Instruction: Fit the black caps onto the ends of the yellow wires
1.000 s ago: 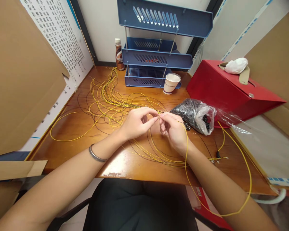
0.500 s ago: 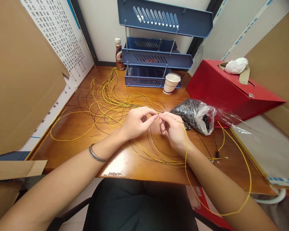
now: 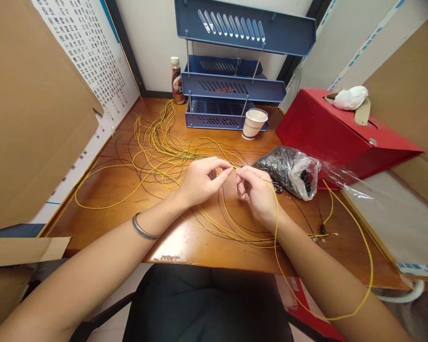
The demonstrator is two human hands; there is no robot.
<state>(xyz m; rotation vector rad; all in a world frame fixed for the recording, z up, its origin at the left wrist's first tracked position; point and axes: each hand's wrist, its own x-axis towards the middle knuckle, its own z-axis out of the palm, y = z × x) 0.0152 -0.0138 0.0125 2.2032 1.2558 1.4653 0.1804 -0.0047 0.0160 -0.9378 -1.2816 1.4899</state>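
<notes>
Over the middle of the table, my left hand (image 3: 207, 180) pinches a thin yellow wire between thumb and forefinger. Just to its right, my right hand (image 3: 256, 191) is closed in a pinch on the wire too, with a small gap between the fingertips. A long yellow wire loop (image 3: 371, 266) runs over my right wrist and hangs past the table's front edge. Beyond and left of my hands lies a loose tangle of yellow and dark wires (image 3: 153, 137). More wire strands (image 3: 231, 233) pass under my hands. The exact wire ends at my fingertips are too small to make out.
A clear plastic bag of small black parts (image 3: 281, 166) lies right of my hands, before a red box (image 3: 335, 133). Behind stand a paper cup (image 3: 254, 124), a blue tray rack (image 3: 231, 85) and a coffee bottle (image 3: 177, 83). A black connector (image 3: 323, 229) lies at the right.
My left fingertips have drawn back slightly to the left, widening the small gap between the hands. My right hand and the wires lie nearly as before.
</notes>
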